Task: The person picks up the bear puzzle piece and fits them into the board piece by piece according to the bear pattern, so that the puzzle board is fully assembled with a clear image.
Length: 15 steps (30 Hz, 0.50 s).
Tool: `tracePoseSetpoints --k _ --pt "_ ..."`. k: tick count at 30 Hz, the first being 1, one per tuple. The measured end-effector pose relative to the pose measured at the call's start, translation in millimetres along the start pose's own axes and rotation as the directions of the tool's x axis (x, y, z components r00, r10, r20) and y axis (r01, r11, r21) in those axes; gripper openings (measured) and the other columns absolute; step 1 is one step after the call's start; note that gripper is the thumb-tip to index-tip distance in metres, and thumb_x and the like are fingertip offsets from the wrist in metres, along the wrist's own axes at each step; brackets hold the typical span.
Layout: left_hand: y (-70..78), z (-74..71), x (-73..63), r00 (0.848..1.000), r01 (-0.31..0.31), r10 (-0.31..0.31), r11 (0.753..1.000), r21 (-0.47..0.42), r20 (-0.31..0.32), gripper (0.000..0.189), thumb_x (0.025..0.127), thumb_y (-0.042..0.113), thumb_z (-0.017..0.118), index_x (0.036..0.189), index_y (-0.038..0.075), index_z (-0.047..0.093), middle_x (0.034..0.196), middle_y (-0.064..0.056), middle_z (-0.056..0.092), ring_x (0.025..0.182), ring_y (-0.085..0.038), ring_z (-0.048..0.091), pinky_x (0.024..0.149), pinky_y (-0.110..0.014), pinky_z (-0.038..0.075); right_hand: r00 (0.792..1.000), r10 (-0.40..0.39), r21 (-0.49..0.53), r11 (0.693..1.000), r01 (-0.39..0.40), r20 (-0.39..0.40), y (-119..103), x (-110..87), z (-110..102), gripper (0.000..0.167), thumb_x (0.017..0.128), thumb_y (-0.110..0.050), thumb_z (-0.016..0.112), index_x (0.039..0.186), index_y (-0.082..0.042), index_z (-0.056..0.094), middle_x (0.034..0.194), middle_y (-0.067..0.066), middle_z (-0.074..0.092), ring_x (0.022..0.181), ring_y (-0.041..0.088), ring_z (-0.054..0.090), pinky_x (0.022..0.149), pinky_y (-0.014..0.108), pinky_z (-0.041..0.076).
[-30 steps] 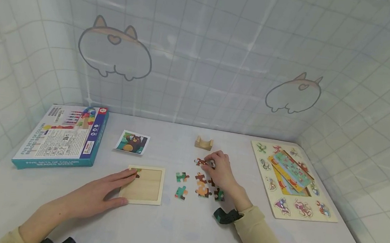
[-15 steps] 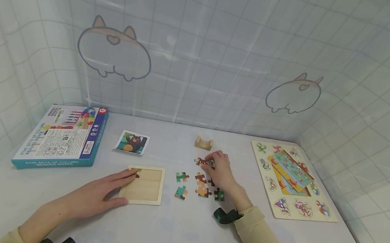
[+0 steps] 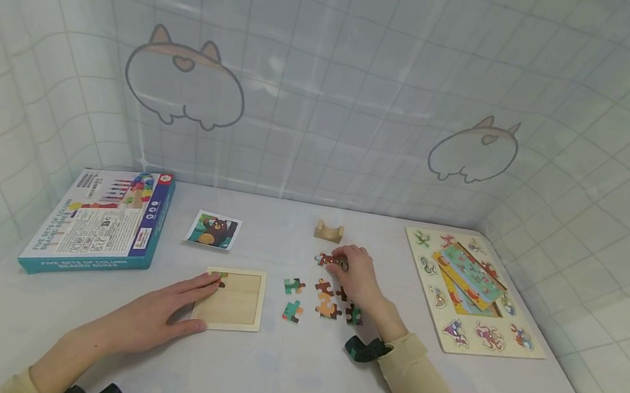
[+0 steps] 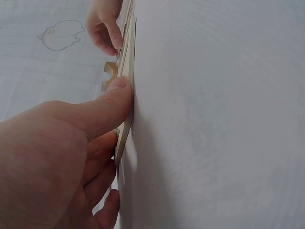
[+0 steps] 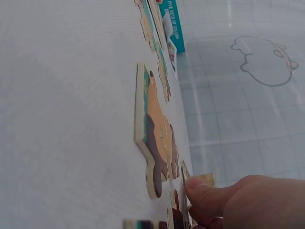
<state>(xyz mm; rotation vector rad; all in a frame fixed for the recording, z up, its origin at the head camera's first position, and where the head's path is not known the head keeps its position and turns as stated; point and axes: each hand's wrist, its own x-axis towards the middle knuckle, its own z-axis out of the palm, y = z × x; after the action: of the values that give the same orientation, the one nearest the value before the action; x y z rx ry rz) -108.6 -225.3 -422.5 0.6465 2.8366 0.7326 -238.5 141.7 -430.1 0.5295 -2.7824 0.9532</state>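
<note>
My left hand (image 3: 182, 307) rests on the left side of a shallow wooden puzzle tray (image 3: 260, 306). Its fingers lie straight on the upper left corner, partly covering a small green and brown piece (image 3: 223, 278); the thumb touches the near left part of the rim. My right hand (image 3: 357, 278) pinches a brown jigsaw piece (image 3: 342, 262) between thumb and fingers, close to the table. Another brown piece (image 3: 322, 259) lies beside its fingertips. Several more pieces lie nearer, such as a green one (image 3: 294, 286), a teal one (image 3: 292, 311) and an orange one (image 3: 329, 309).
A bear picture card (image 3: 214, 231) lies behind the tray. Farther left is a flat teal and white box (image 3: 99, 222). A small notched wooden block (image 3: 329, 231) stands behind the right hand. To the right, a wooden animal board (image 3: 461, 340) bears colourful cards (image 3: 471, 274).
The piece in my right fingers has turned; its brown face shows now where a pale part showed before. My left hand and the tray keep their places.
</note>
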Motion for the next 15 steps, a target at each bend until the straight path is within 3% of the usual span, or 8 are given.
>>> tracePoseSetpoints --k 10,15 --pt "0.2 -0.3 -0.4 1.0 0.003 -0.003 1.0 -0.002 0.0 0.077 0.093 0.067 0.05 0.155 0.023 0.039 0.163 -0.001 0.032 0.147 -0.033 0.036 0.111 -0.057 0.04 1.0 -0.014 0.007 1.0 0.014 -0.019 1.1 0.6 0.8 0.028 0.093 -0.017 0.072 0.116 -0.002 0.066 0.103 0.009 0.069 0.094 0.023 0.056 0.081 0.038 0.049" --pt "0.7 -0.6 -0.7 1.0 0.008 -0.008 1.0 -0.008 0.003 0.077 0.093 0.067 0.051 0.155 0.024 0.039 0.163 -0.002 0.032 0.146 -0.033 0.036 0.111 -0.058 0.04 1.0 -0.015 0.001 1.0 0.015 -0.026 0.6 -0.2 0.4 0.03 0.093 -0.016 0.073 0.118 -0.002 0.066 0.104 0.009 0.069 0.095 0.024 0.056 0.086 0.041 0.047"
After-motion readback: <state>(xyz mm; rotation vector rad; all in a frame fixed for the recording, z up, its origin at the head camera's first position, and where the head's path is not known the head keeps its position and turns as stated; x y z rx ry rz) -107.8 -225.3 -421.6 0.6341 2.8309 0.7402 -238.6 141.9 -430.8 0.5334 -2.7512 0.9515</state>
